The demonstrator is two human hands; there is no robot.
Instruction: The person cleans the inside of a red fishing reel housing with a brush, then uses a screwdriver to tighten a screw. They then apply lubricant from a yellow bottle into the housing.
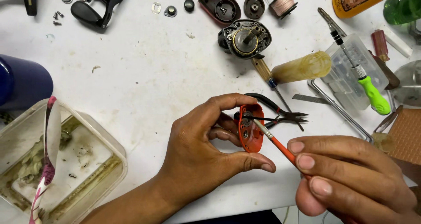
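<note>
Left hand (206, 149): pinches small orange oval reel side plate (251, 128) between thumb and forefinger, above the tabletop's near edge.
Right hand (351, 180): fingertips pressed together around thin orange-handled brush (275, 142), tip touching the plate.
Just behind: black needle-nose pliers (280, 114).
Near-left corner: clear plastic tub (112, 147).

Left hand (197, 149) holds the side plate (251, 128); right hand (351, 180) to its right with a brush (274, 140), pliers (280, 112) just behind, tub (112, 140) far left.

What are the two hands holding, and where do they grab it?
The left hand pinches an orange reel side cover by its top and bottom edges. The right hand grips a small orange-handled brush by its handle's rear end.
</note>
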